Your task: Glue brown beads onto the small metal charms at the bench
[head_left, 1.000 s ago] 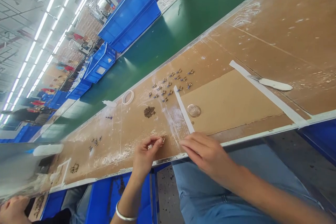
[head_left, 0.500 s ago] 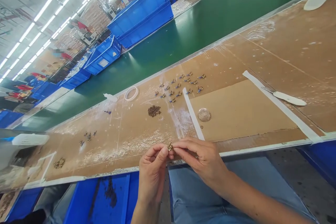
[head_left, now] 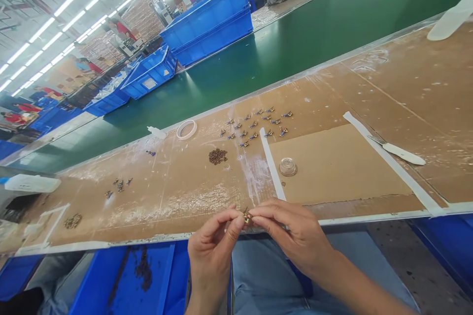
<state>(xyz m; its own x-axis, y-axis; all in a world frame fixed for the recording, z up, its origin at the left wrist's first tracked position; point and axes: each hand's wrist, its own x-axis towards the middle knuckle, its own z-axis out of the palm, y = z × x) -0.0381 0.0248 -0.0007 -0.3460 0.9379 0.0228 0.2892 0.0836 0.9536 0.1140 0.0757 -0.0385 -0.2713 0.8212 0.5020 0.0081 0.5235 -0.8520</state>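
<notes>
Two tight pinches on one brass piece (head_left: 247,216): left hand (head_left: 210,252), right hand (head_left: 295,238).

Factory assembly line: long green conveyor belt (head_left: 295,34) ran beside a cardboard-covered worktop (head_left: 369,88), with stacked blue crates (head_left: 207,24), fluorescent strip lights (head_left: 70,0) overhead and rows of small metal parts (head_left: 254,125) laid out.

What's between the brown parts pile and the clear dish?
In the head view, a white tape strip runs across the gap between the brown parts pile and the clear dish.
</notes>
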